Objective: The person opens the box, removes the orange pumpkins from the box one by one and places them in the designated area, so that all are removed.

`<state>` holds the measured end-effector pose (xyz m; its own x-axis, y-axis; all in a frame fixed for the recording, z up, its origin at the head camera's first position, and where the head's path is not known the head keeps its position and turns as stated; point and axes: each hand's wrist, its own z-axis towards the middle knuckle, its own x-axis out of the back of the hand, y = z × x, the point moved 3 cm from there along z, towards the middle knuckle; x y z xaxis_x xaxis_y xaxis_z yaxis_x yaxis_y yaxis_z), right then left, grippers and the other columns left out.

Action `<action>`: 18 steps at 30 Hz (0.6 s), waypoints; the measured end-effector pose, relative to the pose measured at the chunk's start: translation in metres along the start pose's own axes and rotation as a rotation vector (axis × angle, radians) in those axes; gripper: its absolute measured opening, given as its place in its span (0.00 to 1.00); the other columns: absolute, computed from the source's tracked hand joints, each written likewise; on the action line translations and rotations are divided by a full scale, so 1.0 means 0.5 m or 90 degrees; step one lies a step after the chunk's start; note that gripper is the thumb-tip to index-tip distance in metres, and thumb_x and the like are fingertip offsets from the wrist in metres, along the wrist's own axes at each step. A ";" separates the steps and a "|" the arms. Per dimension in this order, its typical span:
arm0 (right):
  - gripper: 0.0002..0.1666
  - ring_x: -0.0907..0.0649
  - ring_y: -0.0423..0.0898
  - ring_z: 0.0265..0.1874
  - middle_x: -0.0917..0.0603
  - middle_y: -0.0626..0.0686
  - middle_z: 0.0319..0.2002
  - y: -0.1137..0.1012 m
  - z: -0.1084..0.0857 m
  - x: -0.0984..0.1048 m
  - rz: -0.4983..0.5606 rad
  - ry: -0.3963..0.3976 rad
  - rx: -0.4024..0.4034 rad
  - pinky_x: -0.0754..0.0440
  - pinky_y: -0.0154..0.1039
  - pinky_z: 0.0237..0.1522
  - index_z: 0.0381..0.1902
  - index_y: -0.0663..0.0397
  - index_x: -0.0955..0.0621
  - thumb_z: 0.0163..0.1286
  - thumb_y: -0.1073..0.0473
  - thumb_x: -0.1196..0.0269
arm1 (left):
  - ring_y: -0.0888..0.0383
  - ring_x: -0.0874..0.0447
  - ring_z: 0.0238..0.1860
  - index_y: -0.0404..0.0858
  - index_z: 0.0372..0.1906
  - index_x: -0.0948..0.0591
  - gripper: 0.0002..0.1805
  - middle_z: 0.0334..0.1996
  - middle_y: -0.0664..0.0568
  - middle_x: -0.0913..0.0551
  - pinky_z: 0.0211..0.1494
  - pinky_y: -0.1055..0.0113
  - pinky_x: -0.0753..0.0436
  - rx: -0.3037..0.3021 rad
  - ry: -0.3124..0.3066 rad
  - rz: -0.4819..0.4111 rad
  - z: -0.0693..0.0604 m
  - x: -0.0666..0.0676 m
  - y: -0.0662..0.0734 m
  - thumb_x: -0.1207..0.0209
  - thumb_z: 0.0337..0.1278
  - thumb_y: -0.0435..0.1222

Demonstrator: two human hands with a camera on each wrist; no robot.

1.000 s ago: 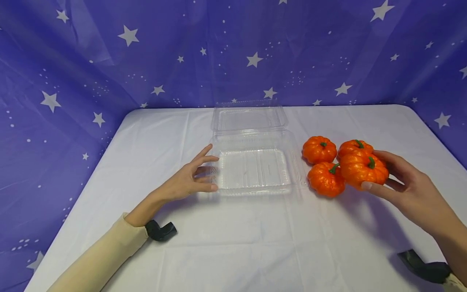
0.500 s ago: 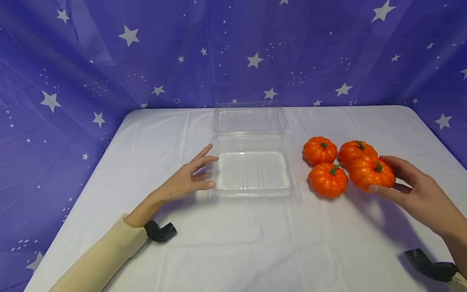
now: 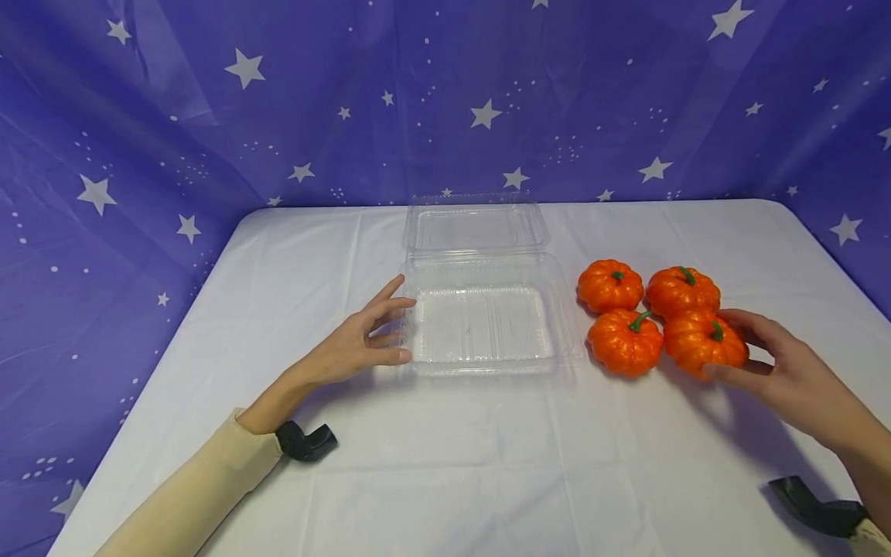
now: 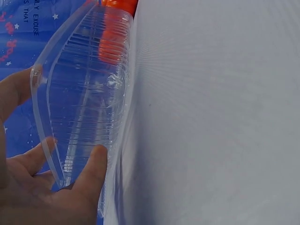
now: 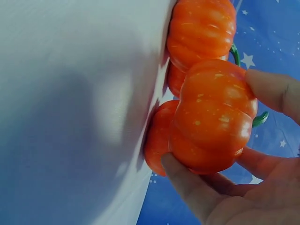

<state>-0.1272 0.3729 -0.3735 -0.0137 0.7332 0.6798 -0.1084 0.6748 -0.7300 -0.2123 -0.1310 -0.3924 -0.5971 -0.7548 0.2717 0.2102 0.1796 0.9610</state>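
Observation:
Four... several small orange pumpkins with green stems sit together on the right of the table. My right hand [image 3: 800,379] holds the nearest right pumpkin [image 3: 704,342] between thumb and fingers; the right wrist view shows this pumpkin [image 5: 213,117] gripped from its sides. Whether its underside meets the cloth cannot be told. A clear plastic clamshell box [image 3: 487,365] stands mid-table, its lid [image 3: 476,228] tipped back. Against the box's left side, my left hand [image 3: 358,340] rests with spread fingers. In the left wrist view the thumb [image 4: 93,173] lies by the box wall.
Beside the held pumpkin are a front left pumpkin [image 3: 623,346], a back left pumpkin [image 3: 609,288] and a back right pumpkin [image 3: 682,290]. A white cloth covers the table [image 3: 445,480]. Behind it hangs a purple curtain [image 3: 390,62] with stars.
My right hand has brought the pumpkin down and slightly right, to the front right of the group. The left hand and the box have barely moved.

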 end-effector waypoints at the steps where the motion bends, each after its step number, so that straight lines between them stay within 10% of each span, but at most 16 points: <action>1: 0.42 0.35 0.25 0.53 0.32 0.40 0.58 0.001 0.000 -0.001 -0.002 -0.003 0.000 0.30 0.11 0.43 0.69 0.68 0.37 0.62 0.66 0.29 | 0.42 0.50 0.74 0.29 0.72 0.38 0.40 0.79 0.56 0.63 0.70 0.56 0.31 0.001 0.000 -0.001 0.000 0.000 0.000 0.32 0.57 0.31; 12: 0.42 0.36 0.28 0.53 0.34 0.65 0.63 0.015 0.003 -0.009 -0.036 -0.057 -0.031 0.34 0.11 0.39 0.69 0.68 0.38 0.64 0.62 0.30 | 0.41 0.49 0.74 0.29 0.72 0.38 0.41 0.79 0.57 0.62 0.70 0.57 0.31 0.009 0.002 -0.009 -0.001 0.000 0.000 0.31 0.56 0.31; 15: 0.43 0.34 0.44 0.62 0.35 0.68 0.65 0.017 0.005 -0.010 -0.045 -0.065 -0.046 0.35 0.11 0.39 0.70 0.67 0.39 0.65 0.60 0.30 | 0.41 0.49 0.74 0.29 0.72 0.37 0.41 0.79 0.58 0.62 0.69 0.58 0.31 0.011 0.002 -0.011 -0.001 0.001 -0.001 0.31 0.56 0.31; 18: 0.46 0.37 0.69 0.64 0.38 0.72 0.67 0.018 0.008 -0.015 -0.038 -0.079 -0.065 0.24 0.35 0.59 0.72 0.69 0.42 0.65 0.60 0.31 | 0.41 0.49 0.74 0.29 0.72 0.37 0.41 0.79 0.58 0.62 0.69 0.59 0.31 0.012 0.002 -0.013 -0.001 0.001 -0.001 0.31 0.56 0.31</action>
<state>-0.1319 0.3731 -0.3848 -0.1343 0.6796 0.7212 -0.0115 0.7266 -0.6869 -0.2125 -0.1317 -0.3930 -0.5989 -0.7604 0.2514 0.1831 0.1756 0.9673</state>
